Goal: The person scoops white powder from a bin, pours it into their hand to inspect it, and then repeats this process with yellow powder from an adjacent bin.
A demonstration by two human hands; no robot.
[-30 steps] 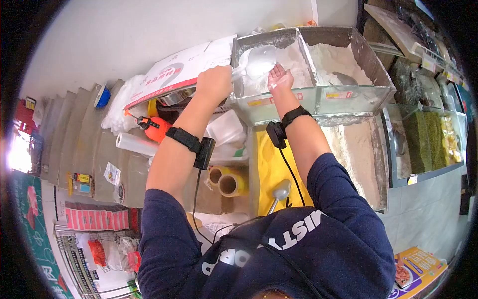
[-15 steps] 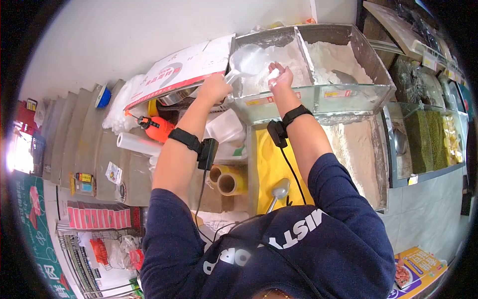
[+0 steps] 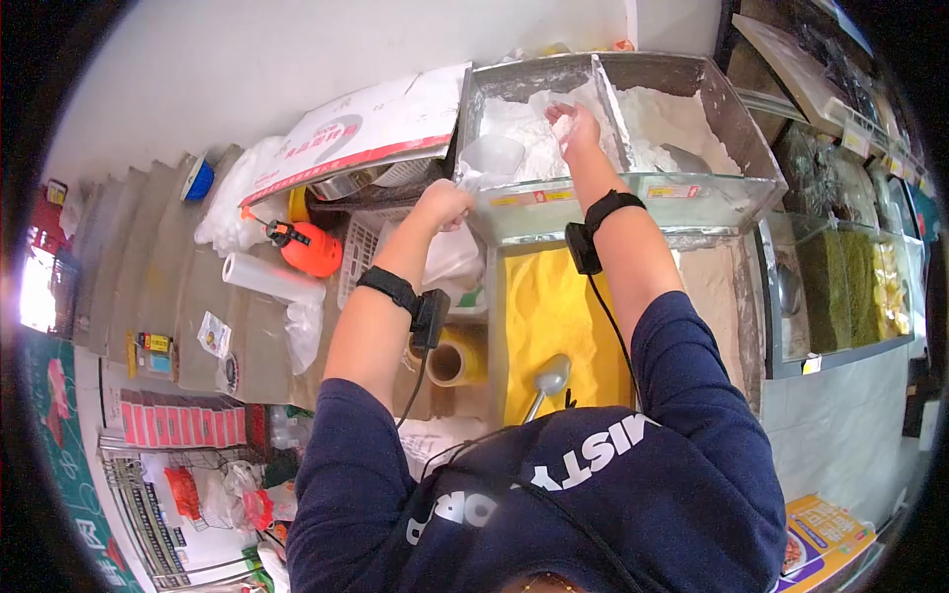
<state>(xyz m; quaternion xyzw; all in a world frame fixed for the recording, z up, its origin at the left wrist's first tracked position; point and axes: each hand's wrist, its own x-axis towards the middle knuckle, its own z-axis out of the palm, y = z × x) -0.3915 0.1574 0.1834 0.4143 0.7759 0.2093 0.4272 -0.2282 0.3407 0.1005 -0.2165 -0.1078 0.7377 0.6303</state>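
Note:
My left hand [image 3: 444,205] is closed around the handle of a pale scoop [image 3: 491,158], whose bowl sits low at the left side of the back bin. White powder [image 3: 539,133] fills that bin, heaped unevenly. Over its right part is my right hand [image 3: 574,128], palm up with fingers spread and slightly curled, white powder on the palm. A divider [image 3: 610,114] separates this bin from a second one with off-white powder [image 3: 662,119] and a grey scoop [image 3: 687,159] lying in it.
Nearer me, a bin of yellow grain [image 3: 544,296] holds a metal scoop [image 3: 552,376]. To the left are a white carton [image 3: 366,124], an orange spray bottle [image 3: 311,249], a plastic roll [image 3: 267,278] and a cardboard tube [image 3: 450,364]. Glass bins [image 3: 840,287] stand at right.
My left hand has moved down and slightly right, lowering the scoop into the bin. My right hand has moved up and right, and its fingers have spread. The camera view has shifted slightly.

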